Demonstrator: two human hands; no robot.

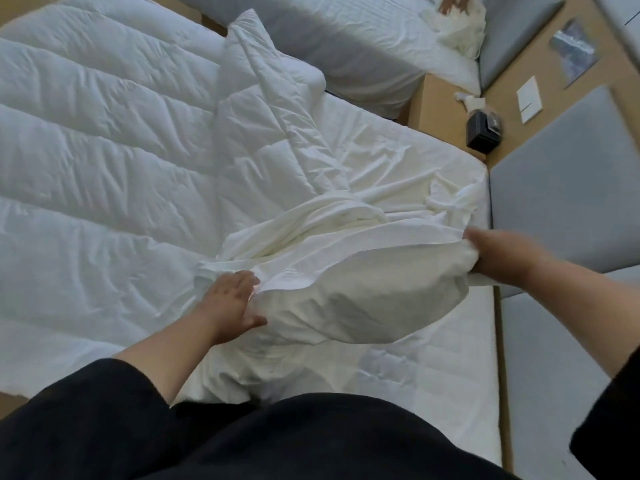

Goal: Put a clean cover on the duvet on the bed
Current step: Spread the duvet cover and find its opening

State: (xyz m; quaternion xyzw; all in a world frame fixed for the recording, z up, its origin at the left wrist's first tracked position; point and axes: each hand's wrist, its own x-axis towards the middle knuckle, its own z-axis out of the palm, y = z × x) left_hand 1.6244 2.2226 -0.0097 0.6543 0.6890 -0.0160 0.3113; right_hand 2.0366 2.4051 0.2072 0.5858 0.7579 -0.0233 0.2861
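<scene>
A bedroom with two beds set side by side, tan floor between them and grey padded panels along the wall. On the near bed (446,368) the cover (346,271) lies bunched just ahead of the person, between both hands, with the quilted duvet (104,150) spread flat to its left and one corner of it folded back towards the middle.

The cover's long run goes across the view from left to right, slightly rising towards the right; its far part trails off in loose folds towards the head of the bed. The right hand (502,254) grips the raised right end, fingers curled into the cloth, and lifts it so a rounded pocket of fabric hangs below. The left hand (232,303) lies at the lower left end with fingers fairly straight, pressing against the fabric; whether the thumb pinches an edge I cannot tell. The left hand is the one nearer the duvet, so it probably leads any move to draw the cover that way.

The cover is smooth, thin and creamy white, creased and limp; the duvet is puffier, cooler white, stitched in broad channels.

Farther out: a small black box (483,131) on the floor strip, and the second bed (346,46) beyond.
</scene>
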